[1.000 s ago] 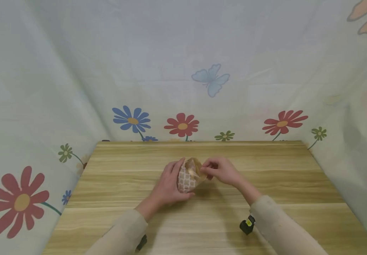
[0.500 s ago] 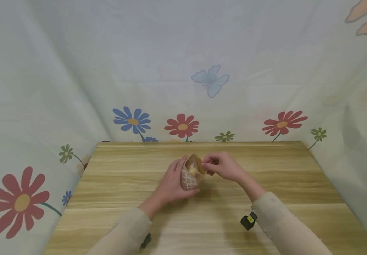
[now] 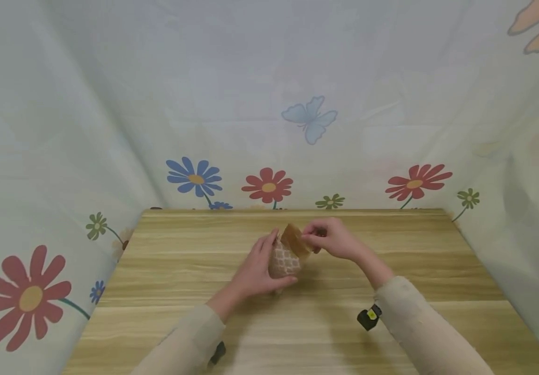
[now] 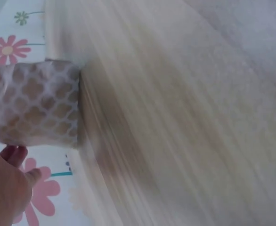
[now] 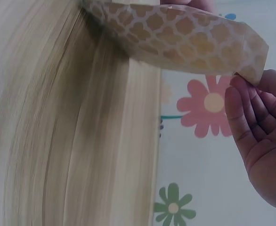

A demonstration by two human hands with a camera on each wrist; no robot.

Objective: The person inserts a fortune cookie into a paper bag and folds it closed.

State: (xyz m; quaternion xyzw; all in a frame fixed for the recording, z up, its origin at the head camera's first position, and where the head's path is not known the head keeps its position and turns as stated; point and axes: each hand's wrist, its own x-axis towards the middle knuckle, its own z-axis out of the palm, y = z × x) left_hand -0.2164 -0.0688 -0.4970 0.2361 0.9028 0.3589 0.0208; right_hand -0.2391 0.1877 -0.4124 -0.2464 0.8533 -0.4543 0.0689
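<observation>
A small paper bag (image 3: pixel 285 259) with a pale lattice print stands tilted near the middle of the table, its brown inner side showing at the mouth in the head view. Around its left side curls my left hand (image 3: pixel 257 268), the thumb along the near side; in the left wrist view this hand (image 4: pixel 8 186) shows below the bag (image 4: pixel 36 103). Between thumb and finger my right hand (image 3: pixel 332 239) pinches the bag's upper right edge. The right wrist view shows that hand (image 5: pixel 263 122) gripping a corner of the bag (image 5: pixel 190 40). What lies inside the bag is hidden.
The wooden table (image 3: pixel 180 245) ends at a white cloth backdrop (image 3: pixel 232 78) printed with flowers and a butterfly. A dark wrist device (image 3: pixel 368 317) hangs under the right sleeve (image 3: pixel 419 323). The left sleeve (image 3: pixel 185 338) crosses the table's near left part.
Both hands have shifted slightly right and away with the bag. The bag's mouth has turned, so its brown inner side shows and the light patch inside is out of sight.
</observation>
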